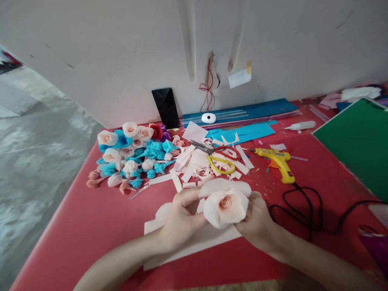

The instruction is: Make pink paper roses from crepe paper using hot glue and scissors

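A pale pink paper rose (226,204) with a darker peach centre faces up between my two hands. My right hand (257,220) is closed around its lower right side, with the fingertips hidden behind the petals. On the other side, my left hand (186,216) pinches the edge of a pale paper petal (227,186) at the back of the flower. Beneath both hands lies a sheet of pale pink paper (194,248), its upper left corner cut into a rounded shape.
Paper flowers (130,157) in pink and blue are heaped at the left. Scissors (216,153) rest on paper scraps (190,161). A yellow glue gun (277,159) with a black cord (309,218) lies right. Behind stand a phone (166,107) and a green board (357,145).
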`<state>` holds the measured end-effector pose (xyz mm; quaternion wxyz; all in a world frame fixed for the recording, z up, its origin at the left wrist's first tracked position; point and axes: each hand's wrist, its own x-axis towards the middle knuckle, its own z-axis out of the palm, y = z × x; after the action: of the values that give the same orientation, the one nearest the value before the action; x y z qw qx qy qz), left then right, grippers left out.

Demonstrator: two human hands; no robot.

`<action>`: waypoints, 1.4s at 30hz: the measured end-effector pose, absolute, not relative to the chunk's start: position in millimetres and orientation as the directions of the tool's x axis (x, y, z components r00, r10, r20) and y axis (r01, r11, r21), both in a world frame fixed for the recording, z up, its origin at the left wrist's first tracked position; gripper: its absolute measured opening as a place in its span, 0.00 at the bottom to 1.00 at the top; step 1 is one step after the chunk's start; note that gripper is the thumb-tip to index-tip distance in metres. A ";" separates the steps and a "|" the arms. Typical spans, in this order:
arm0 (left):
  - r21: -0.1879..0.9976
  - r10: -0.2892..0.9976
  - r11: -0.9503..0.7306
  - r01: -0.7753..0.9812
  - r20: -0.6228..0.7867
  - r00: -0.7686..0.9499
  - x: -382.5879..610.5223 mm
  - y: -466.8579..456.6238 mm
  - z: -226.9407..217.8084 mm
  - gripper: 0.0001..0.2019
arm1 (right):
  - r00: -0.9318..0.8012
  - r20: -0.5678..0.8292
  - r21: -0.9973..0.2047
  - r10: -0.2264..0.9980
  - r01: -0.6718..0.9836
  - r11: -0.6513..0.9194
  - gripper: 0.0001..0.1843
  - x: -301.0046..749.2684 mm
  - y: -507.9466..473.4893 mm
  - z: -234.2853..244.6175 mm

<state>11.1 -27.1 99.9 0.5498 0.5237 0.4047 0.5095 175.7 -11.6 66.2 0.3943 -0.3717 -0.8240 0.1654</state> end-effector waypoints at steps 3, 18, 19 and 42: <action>0.993 0.992 -0.037 -0.113 0.050 0.112 10.5 -27.4 96.4 0.17 | -0.354 0.528 -0.587 0.772 0.504 0.633 0.08 175.1 -10.5 71.9; 0.942 0.990 0.124 -0.311 -0.098 0.097 13.2 -27.9 92.4 0.15 | -0.382 0.442 -0.744 0.812 0.349 0.569 0.06 178.6 -7.8 96.7; 0.938 0.990 0.129 -0.322 -0.101 0.102 13.2 -27.5 92.1 0.15 | -0.382 0.432 -0.748 0.817 0.354 0.561 0.06 178.5 -8.0 96.5; 0.912 0.982 0.133 -0.388 -0.067 0.179 7.6 -19.4 83.2 0.18 | -0.551 -0.239 -0.924 0.800 -0.124 -0.362 0.10 182.3 4.5 94.8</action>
<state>7.6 -19.4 83.2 0.6551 0.4003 0.3707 0.5227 182.3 4.5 94.8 0.3107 -0.3579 -0.4718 0.7435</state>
